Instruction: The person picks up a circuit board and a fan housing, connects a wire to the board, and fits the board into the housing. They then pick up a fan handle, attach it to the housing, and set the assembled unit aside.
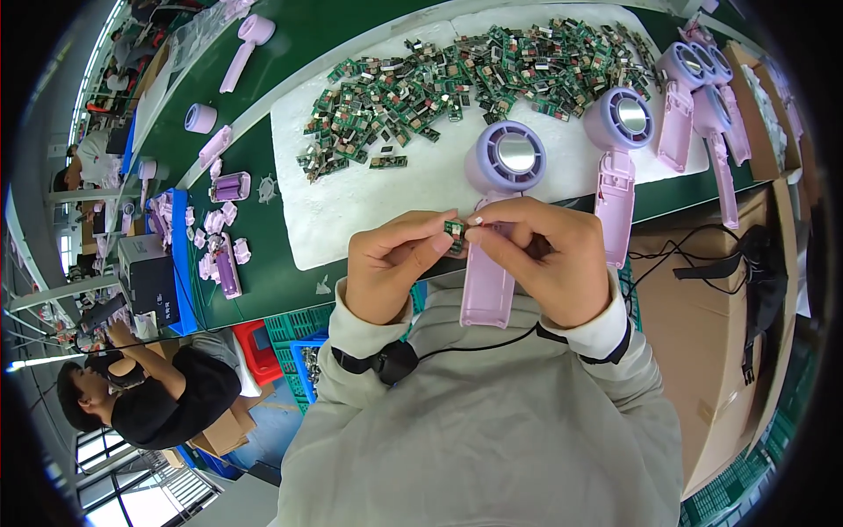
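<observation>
My left hand (399, 261) is closed, with a small green circuit board (454, 231) pinched between thumb and fingertips. Close beside the board, my right hand (549, 255) is closed in a pinch. A tiny white piece (478, 221) shows at its fingertips, too small to name. Under my right fingers lies a lilac handheld fan (507, 158), its round head on the white foam sheet (325, 224) and its open pink handle shell (486, 290) pointing toward me past the table edge. The fingers hide the top of the handle.
Many loose circuit boards (492, 70) are heaped across the foam. More fans (620, 123) lie at the right with open handles, near cardboard boxes (702, 351). Pink and purple parts (224, 263) lie at the left by a blue bin edge (182, 263). A person (167, 386) sits beyond.
</observation>
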Action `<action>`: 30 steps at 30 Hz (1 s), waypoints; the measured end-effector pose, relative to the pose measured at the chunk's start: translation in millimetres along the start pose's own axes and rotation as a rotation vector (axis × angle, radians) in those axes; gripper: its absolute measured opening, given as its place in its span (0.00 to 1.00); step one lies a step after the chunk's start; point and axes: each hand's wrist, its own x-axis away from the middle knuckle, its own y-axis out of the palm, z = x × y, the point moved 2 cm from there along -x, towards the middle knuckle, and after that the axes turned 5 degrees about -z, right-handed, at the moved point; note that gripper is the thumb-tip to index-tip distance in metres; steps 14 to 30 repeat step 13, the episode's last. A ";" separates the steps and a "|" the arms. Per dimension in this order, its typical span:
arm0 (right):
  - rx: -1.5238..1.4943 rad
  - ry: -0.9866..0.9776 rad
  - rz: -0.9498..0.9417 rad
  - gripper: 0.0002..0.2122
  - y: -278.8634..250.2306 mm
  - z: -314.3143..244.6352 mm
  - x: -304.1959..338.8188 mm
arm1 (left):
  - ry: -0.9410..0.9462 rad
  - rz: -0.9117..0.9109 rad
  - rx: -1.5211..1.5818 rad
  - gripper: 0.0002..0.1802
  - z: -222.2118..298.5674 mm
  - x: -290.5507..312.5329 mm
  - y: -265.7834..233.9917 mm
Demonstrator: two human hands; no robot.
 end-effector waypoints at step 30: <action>0.009 0.155 -0.119 0.10 -9.5 -2.4 4.6 | -0.066 -0.172 0.107 0.18 -0.1 -7.5 2.7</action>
